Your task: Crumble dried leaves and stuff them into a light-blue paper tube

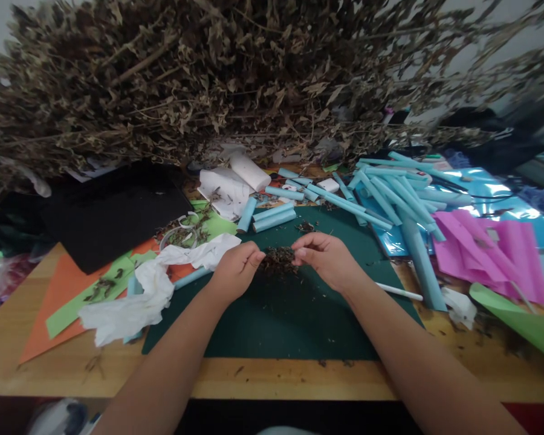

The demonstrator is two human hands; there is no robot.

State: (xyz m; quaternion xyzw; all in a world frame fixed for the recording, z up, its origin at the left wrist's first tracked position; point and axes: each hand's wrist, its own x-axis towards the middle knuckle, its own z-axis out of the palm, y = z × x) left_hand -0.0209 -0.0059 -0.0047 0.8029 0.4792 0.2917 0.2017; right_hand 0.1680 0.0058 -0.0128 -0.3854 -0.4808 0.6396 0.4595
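My left hand is closed, thumb against curled fingers, at the left edge of a dark clump of dried leaves. On the clump's other side my right hand pinches some of the leaves between thumb and fingertips. Crumbled bits lie below and around the clump on a dark green mat. A smaller heap of leaf crumbs sits just beyond my hands. Crumpled white tissue reaches close to my left hand. To the right of my right wrist lies a thin white stick.
A big mass of dried leafy stalks fills the back. Blue paper rolls are heaped at the right, near pink paper. A black flat panel, orange paper and a white roll lie left and behind on the wooden table.
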